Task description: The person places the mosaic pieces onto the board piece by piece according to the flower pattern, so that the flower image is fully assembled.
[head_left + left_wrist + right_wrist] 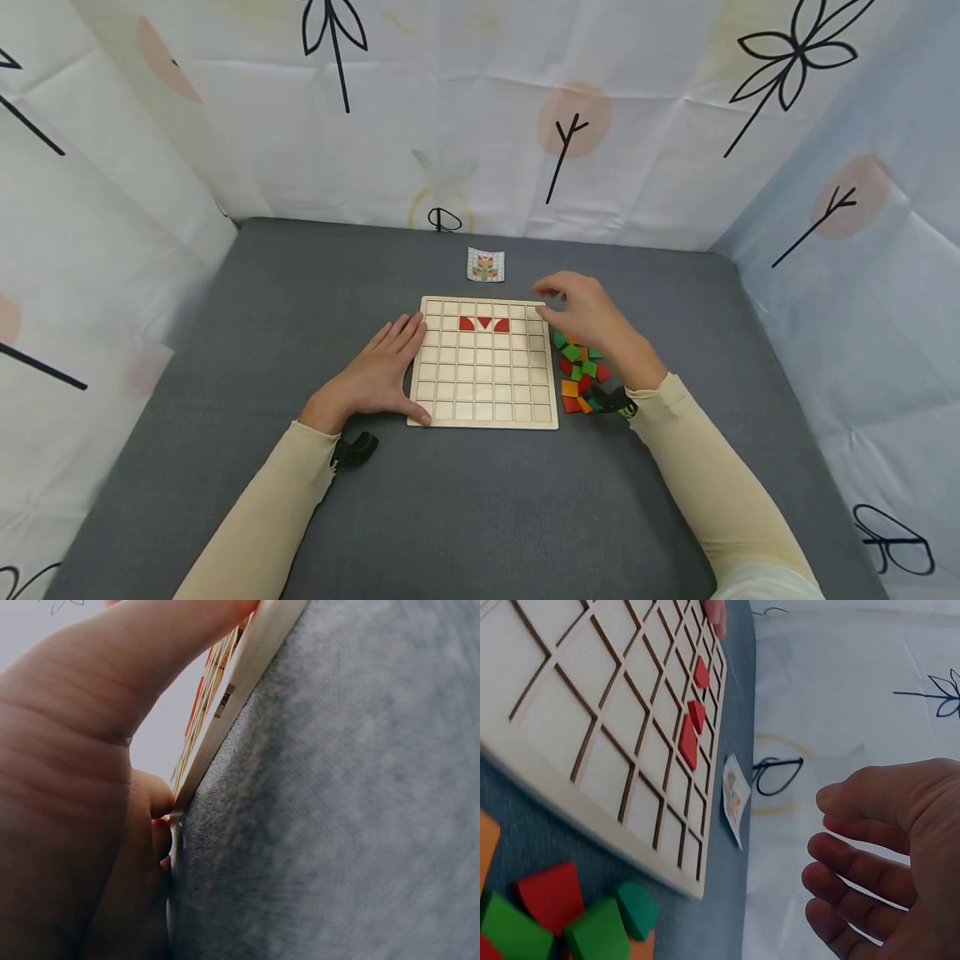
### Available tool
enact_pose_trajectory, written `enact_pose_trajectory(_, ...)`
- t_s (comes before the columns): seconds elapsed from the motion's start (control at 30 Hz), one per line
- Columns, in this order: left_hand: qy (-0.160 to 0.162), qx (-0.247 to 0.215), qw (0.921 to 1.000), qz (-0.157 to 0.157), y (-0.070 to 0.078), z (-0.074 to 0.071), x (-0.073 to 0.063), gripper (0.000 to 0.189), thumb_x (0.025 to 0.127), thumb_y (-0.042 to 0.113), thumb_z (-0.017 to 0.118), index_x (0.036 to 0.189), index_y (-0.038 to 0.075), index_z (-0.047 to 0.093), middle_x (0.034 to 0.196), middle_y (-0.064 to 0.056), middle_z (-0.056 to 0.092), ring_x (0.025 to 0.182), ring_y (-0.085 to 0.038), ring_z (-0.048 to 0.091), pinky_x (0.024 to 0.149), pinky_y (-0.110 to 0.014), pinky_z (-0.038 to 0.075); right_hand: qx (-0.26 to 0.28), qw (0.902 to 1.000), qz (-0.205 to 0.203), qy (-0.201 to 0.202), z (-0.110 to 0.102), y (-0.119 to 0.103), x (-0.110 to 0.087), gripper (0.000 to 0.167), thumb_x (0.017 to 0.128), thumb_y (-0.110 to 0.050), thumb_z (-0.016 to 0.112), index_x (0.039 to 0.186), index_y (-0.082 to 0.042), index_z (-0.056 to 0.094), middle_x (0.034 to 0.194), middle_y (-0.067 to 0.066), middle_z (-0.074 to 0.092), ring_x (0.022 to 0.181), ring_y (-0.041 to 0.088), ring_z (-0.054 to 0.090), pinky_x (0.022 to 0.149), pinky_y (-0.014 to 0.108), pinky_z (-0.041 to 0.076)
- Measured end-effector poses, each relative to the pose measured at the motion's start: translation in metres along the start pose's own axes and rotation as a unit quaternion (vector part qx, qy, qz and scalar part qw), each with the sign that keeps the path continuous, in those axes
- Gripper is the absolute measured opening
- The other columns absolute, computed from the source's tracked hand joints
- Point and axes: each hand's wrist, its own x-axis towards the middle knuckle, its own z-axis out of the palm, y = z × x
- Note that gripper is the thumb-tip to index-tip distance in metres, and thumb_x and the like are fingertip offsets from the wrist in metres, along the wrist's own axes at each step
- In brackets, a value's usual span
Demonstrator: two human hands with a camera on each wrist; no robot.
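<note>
A pale wooden grid board (pixel 483 375) lies on the grey table. Three red pieces (pixel 484 322) sit in its second row from the far side: a triangle between two pieces with a curved edge. My left hand (pixel 382 367) rests along the board's left side, fingers straight against the edge and thumb at the near left corner. Over the far right corner hovers my right hand (pixel 581 308), its fingers loosely bent with nothing seen between them; the right wrist view shows a gap between thumb (pixel 855 791) and fingers.
Loose red, green and orange pieces (pixel 577 371) are heaped right of the board, partly under the right wrist. A small pattern card (pixel 485 265) lies beyond the board's far edge. Printed white cloth (pixel 450 125) hangs behind the table (pixel 487 508) and at both sides.
</note>
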Motion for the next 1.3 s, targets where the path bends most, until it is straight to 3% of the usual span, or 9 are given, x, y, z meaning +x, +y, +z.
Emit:
enact_pose_trajectory(0.33, -0.003, -0.001, 1.0000, 0.001, -0.001, 0.001, 0.000, 0.159, 0.066, 0.082, 0.088, 0.173, 0.000, 0.003, 0.181, -0.015, -0.005, 0.166, -0.035, -0.005, 0.133, -0.051, -0.002, 0.004, 0.9996, 0.012, 0.024, -0.021, 0.016, -0.019, 0.034, 0.104, -0.008, 0.074, 0.137, 0.000, 0.072, 0.134, 0.020, 0.068, 0.121, 0.041, 0.060, 0.104, 0.054, 0.051)
enact_pose_trajectory(0.7, -0.006, -0.004, 1.0000, 0.001, 0.000, 0.000, 0.001, 0.159, 0.067, 0.082, 0.088, 0.173, 0.001, 0.002, 0.181, -0.014, -0.007, 0.166, -0.034, -0.006, 0.133, -0.049, -0.002, 0.000, 0.9983, 0.039, 0.044, -0.023, 0.032, -0.031, 0.033, 0.105, -0.010, 0.073, 0.137, 0.001, 0.072, 0.132, 0.020, 0.068, 0.117, 0.037, 0.061, 0.101, 0.055, 0.052)
enact_pose_trajectory(1.3, -0.003, -0.003, 1.0000, 0.001, 0.000, 0.000, -0.001, 0.159, 0.067, 0.081, 0.089, 0.173, 0.001, 0.002, 0.181, -0.015, -0.005, 0.166, -0.034, -0.006, 0.133, -0.050, -0.002, -0.019, 0.9971, 0.069, 0.028, -0.034, 0.050, -0.044, 0.035, 0.104, -0.008, 0.073, 0.137, 0.003, 0.070, 0.133, 0.025, 0.066, 0.117, 0.043, 0.060, 0.101, 0.059, 0.052)
